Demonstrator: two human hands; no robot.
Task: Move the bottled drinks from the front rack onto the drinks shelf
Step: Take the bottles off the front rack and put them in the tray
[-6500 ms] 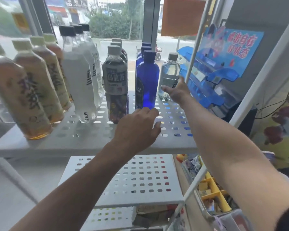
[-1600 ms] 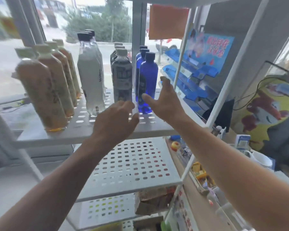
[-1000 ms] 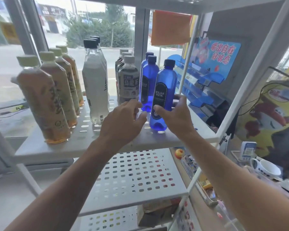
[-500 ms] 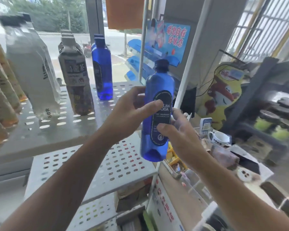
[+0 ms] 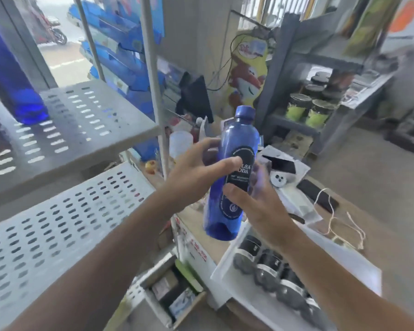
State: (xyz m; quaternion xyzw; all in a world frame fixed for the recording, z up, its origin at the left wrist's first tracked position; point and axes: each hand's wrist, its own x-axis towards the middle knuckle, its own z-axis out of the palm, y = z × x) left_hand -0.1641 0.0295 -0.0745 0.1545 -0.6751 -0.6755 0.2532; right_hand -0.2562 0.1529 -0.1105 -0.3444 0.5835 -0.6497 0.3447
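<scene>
A blue soda bottle (image 5: 236, 142) with a black label is in the air, upright and slightly tilted, to the right of the white perforated rack (image 5: 86, 115). My left hand (image 5: 191, 170) grips its middle, thumb across the label. My right hand (image 5: 256, 201) holds its lower part from the right, thumb on the label. Another blue bottle (image 5: 12, 87) stands on the rack's upper tier at far left. A grey shelf unit (image 5: 296, 58) stands further right, with green dark-lidded jars (image 5: 306, 108) on it.
The rack's white post (image 5: 153, 84) rises just left of the held bottle. Below are a counter with a phone (image 5: 281, 163), cords (image 5: 337, 218) and a white tray (image 5: 332, 278) of dark-capped containers. A blue display stand (image 5: 120, 51) is behind the rack.
Both hands have carried the blue bottle away from the rack, rightward over the counter. The view has swung right, so most rack bottles have left the frame.
</scene>
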